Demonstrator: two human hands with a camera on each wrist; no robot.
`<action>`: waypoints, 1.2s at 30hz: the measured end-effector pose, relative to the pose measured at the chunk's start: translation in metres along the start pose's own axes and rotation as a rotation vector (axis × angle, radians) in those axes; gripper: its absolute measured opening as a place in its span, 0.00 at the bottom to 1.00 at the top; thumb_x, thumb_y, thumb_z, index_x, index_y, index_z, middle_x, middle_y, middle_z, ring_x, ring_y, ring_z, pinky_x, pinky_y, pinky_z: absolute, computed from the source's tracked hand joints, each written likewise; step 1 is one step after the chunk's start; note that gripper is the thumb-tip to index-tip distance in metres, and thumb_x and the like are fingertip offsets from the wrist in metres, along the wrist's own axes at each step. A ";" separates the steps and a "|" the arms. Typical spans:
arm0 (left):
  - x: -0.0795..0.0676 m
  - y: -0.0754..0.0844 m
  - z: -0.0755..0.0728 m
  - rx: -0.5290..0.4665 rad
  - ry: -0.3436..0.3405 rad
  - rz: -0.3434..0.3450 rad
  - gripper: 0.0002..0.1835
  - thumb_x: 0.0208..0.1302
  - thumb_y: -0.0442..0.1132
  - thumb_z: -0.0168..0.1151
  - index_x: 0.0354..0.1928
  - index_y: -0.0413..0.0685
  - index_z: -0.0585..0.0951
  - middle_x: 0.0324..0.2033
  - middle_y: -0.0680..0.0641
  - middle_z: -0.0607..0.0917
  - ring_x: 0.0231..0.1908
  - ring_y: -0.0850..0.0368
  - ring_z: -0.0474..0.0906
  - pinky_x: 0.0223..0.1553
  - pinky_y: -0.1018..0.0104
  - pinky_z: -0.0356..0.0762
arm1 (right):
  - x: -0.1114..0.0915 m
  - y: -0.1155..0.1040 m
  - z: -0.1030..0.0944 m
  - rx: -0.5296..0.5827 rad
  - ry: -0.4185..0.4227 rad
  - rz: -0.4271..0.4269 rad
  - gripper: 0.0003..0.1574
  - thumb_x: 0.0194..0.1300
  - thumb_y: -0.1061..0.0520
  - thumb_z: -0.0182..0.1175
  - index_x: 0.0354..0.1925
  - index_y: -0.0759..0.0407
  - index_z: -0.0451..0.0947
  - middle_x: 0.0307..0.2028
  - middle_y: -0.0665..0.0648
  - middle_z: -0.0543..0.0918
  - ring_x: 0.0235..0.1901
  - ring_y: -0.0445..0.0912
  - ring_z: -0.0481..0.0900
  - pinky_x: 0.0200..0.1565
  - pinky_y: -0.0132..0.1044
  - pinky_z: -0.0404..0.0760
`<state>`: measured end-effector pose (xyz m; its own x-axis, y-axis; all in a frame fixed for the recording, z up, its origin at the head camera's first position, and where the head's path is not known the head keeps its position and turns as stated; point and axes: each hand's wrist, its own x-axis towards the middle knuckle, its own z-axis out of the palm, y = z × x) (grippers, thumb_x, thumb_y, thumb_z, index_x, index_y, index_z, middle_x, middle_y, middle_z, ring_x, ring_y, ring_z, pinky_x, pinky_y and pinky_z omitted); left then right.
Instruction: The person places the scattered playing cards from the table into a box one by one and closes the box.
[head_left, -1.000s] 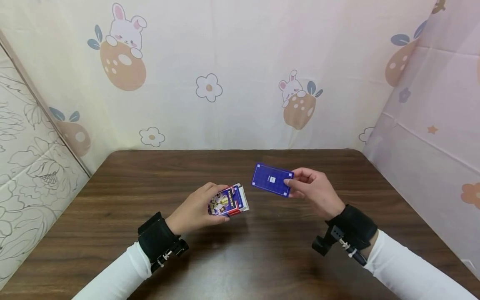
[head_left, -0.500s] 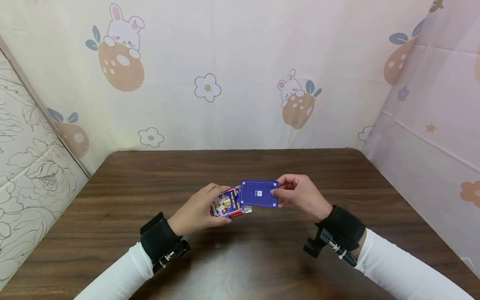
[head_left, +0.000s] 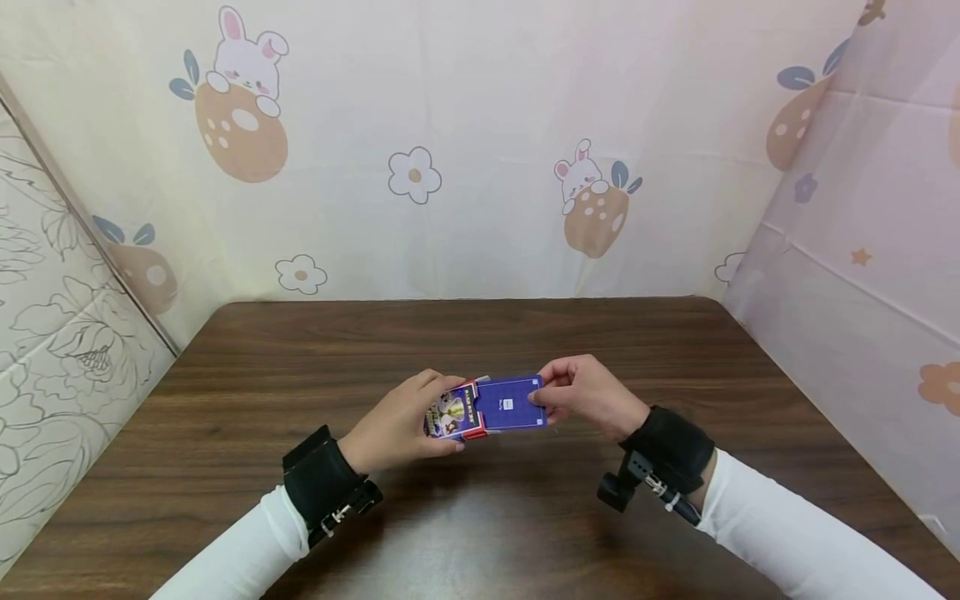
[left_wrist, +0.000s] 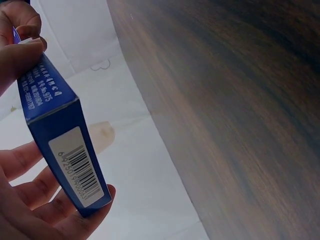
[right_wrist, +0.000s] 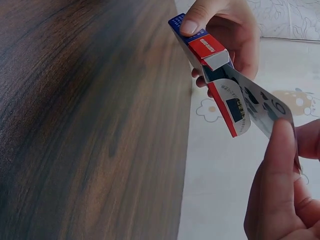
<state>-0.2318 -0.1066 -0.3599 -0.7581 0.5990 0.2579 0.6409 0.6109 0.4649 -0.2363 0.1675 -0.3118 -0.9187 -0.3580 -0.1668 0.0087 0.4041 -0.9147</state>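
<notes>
My left hand point(head_left: 401, 423) grips a blue and red playing-card box point(head_left: 453, 411) above the table, thumb on one narrow side and fingers on the other. In the left wrist view the barcode end of the card box point(left_wrist: 77, 165) faces the camera. A blue-backed playing card point(head_left: 510, 403) is pinched at its outer end by my right hand point(head_left: 588, 396). The card's other end reaches into the box's mouth; how deep is hidden. The right wrist view shows the face of the playing card point(right_wrist: 265, 102) with dark pips, and the box's end flap point(right_wrist: 231, 107) hanging open.
Below both hands lies a dark wood-grain table point(head_left: 480, 517). A pale printed curtain point(head_left: 495, 150) hangs behind its far edge, with more patterned cloth at the left and right. A black strap with a camera point(head_left: 322, 479) sits on each wrist.
My right hand has moved left and slightly down, bringing the card from apart from the box to partly within its mouth. The left hand has shifted only slightly, still gripping the box.
</notes>
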 end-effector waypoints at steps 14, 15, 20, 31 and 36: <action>0.003 0.007 0.002 -0.034 -0.038 0.043 0.40 0.47 0.51 0.75 0.62 0.49 0.70 0.46 0.52 0.75 0.42 0.62 0.70 0.44 0.67 0.75 | 0.011 0.006 0.019 -0.019 -0.023 0.036 0.14 0.59 0.59 0.65 0.38 0.69 0.78 0.34 0.61 0.83 0.30 0.48 0.81 0.36 0.41 0.82; 0.003 0.008 0.002 -0.035 -0.038 0.044 0.40 0.47 0.51 0.75 0.62 0.49 0.70 0.46 0.52 0.75 0.42 0.62 0.70 0.44 0.67 0.75 | 0.011 0.006 0.020 -0.018 -0.022 0.034 0.14 0.59 0.59 0.65 0.38 0.69 0.78 0.34 0.61 0.83 0.30 0.48 0.81 0.36 0.40 0.82; 0.003 0.009 0.003 -0.042 -0.040 0.045 0.40 0.47 0.51 0.74 0.63 0.49 0.69 0.47 0.51 0.75 0.43 0.62 0.70 0.44 0.67 0.75 | 0.010 0.004 0.024 -0.015 0.000 0.042 0.14 0.59 0.58 0.65 0.38 0.69 0.78 0.33 0.60 0.83 0.28 0.47 0.81 0.34 0.39 0.82; 0.002 0.008 0.003 -0.030 -0.036 0.032 0.40 0.47 0.52 0.74 0.63 0.49 0.69 0.47 0.52 0.75 0.42 0.62 0.70 0.43 0.67 0.75 | 0.001 0.009 0.011 0.096 -0.056 0.040 0.16 0.63 0.60 0.61 0.42 0.74 0.77 0.32 0.63 0.83 0.26 0.45 0.80 0.37 0.41 0.82; 0.002 0.010 0.003 -0.030 -0.040 0.032 0.40 0.48 0.52 0.74 0.63 0.49 0.69 0.47 0.51 0.75 0.42 0.62 0.70 0.43 0.67 0.74 | 0.002 0.007 0.017 0.070 -0.083 0.027 0.15 0.61 0.59 0.63 0.41 0.72 0.78 0.30 0.60 0.83 0.26 0.45 0.80 0.39 0.45 0.82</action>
<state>-0.2270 -0.0977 -0.3575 -0.7312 0.6389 0.2390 0.6605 0.5757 0.4819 -0.2313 0.1551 -0.3250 -0.8818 -0.4174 -0.2195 0.0636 0.3559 -0.9324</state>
